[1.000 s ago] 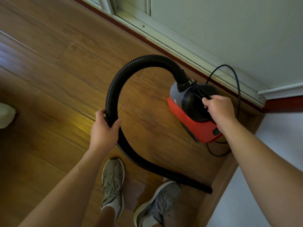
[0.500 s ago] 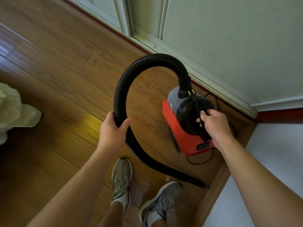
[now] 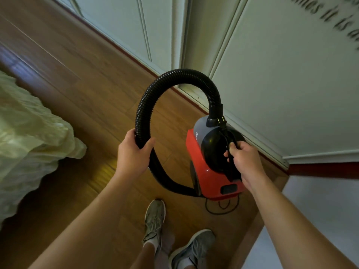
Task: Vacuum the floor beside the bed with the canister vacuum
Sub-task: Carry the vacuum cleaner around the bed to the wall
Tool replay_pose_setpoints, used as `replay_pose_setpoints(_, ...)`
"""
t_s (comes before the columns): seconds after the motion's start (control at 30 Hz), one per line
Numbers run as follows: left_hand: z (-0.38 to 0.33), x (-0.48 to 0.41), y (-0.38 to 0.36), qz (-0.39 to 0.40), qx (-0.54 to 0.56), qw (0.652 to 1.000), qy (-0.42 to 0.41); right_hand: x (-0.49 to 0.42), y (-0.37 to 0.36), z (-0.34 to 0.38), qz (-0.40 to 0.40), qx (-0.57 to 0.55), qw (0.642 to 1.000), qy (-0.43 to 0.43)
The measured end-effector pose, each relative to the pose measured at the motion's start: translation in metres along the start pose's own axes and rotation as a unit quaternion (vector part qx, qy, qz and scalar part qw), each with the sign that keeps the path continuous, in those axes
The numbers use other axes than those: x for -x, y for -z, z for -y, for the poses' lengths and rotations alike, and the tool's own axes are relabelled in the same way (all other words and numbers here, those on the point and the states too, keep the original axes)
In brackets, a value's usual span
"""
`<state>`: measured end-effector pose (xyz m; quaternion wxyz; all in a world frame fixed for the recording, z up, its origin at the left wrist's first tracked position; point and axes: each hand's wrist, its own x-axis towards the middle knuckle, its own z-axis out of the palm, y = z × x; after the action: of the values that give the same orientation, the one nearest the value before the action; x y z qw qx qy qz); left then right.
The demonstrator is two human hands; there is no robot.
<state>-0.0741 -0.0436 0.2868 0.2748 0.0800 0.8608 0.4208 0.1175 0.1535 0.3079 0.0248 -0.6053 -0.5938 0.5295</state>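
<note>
A small red and grey canister vacuum (image 3: 206, 171) hangs lifted off the wooden floor (image 3: 93, 90), with my right hand (image 3: 243, 162) wrapped around its black top handle. Its ribbed black hose (image 3: 174, 74) arches up from the canister's front and curves down to my left hand (image 3: 132, 154), which grips it. The hose's lower end passes behind the canister and is hidden. A thin black power cord (image 3: 221, 207) dangles in a loop below the canister. The bed's pale cream cover (image 3: 29, 129) fills the left edge.
White panelled doors (image 3: 272, 74) with a dark red skirting run diagonally behind the vacuum. A white surface (image 3: 320, 220) with a wooden edge lies at the lower right. My two grey shoes (image 3: 155, 220) stand on the floor below the canister.
The canister has come up off the floor toward me and turned. The view has swung left, so more of the bed cover shows. Both hands keep their grips.
</note>
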Motion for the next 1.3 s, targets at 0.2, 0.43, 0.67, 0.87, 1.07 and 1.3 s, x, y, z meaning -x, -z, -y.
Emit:
replay_pose_setpoints(0.2,-0.046,0.019,0.071,-0.026,0.021,0.999,-0.026,0.058,-0.007,0.063,0.01,0.011,0.999,0.038)
replay_pose_setpoints(0.43,-0.092,0.051,0.156,-0.084,0.028,0.995,-0.048,0.124,-0.012,0.13,0.026,0.035,0.992,0.122)
replay_pose_setpoints(0.67,-0.146,0.094,0.218,-0.151,0.041,0.985,-0.071,0.185,-0.007,0.197,0.038,0.051,0.978,0.2)
replay_pose_setpoints(0.87,-0.183,0.123,0.259,-0.193,0.072,0.975,-0.08,0.23,0.001,0.258,0.045,0.046,0.96,0.271)
replay_pose_setpoints(1.07,-0.214,0.151,0.296,-0.232,0.104,0.963,-0.087,0.272,0.008,0.302,0.061,0.031,0.948,0.31)
replay_pose_setpoints(1.3,-0.23,0.149,0.348,-0.249,0.146,0.953,-0.089,0.296,-0.006,0.357,0.078,0.03,0.942,0.327)
